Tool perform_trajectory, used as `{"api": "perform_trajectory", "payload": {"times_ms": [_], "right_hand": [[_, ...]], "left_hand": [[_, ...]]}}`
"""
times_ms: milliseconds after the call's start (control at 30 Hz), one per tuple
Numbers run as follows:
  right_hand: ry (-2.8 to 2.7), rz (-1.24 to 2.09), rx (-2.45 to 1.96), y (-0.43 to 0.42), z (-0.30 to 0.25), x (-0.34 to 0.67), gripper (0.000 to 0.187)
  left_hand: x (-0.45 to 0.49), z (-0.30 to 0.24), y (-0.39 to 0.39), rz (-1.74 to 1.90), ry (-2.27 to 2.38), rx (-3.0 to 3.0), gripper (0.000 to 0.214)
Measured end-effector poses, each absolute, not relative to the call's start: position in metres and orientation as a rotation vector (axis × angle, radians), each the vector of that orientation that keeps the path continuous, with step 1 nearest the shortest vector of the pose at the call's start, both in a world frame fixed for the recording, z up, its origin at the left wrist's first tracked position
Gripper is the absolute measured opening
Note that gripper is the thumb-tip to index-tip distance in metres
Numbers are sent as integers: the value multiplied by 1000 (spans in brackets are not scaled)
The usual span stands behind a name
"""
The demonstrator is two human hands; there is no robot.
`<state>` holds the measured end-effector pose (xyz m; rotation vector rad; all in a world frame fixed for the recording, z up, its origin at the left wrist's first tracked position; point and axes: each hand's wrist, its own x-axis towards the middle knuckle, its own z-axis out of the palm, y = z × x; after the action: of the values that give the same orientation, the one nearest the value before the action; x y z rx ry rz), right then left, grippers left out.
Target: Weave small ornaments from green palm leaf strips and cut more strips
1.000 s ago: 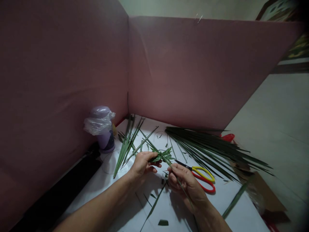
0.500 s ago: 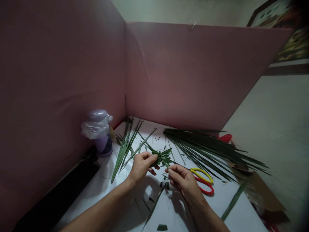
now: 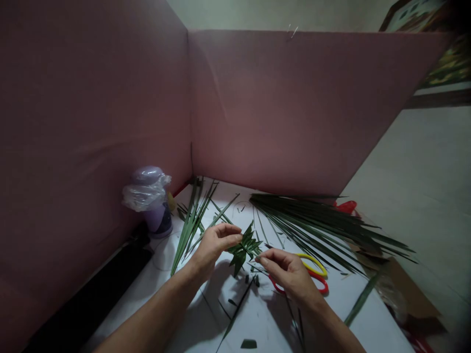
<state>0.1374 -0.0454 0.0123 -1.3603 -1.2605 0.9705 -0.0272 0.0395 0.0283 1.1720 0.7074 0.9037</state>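
the left hand pinches the green leaf piece at ten o'clock; the right hand pinches its stem at four.

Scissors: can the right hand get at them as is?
Probably yes: the scissors lie beside and partly behind the right hand, handle loops showing, with nothing visible covering those loops except the hand. Its fingertips seem to pinch the leaf piece, so it would likely need to release that first.
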Motion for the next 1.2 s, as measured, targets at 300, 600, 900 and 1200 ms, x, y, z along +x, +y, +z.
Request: {"api": "perform_trajectory", "payload": {"times_ms": [300, 600, 900, 1200], "right_hand": [[-1316, 919, -1402, -47, 16, 150, 25], [-1626, -69, -1483, -48, 20, 157, 11], [-1531, -536, -1295, -58, 17, 142, 26], [-1572, -69, -1354, -52, 14, 133, 11]], "left_hand": [[-24, 24, 36, 704, 656, 1114, 19], [-23, 21, 32, 521, 600, 1073, 15], [-17, 17, 30, 650, 547, 920, 13], [-15, 10, 28, 649, 562, 960, 18]]}}
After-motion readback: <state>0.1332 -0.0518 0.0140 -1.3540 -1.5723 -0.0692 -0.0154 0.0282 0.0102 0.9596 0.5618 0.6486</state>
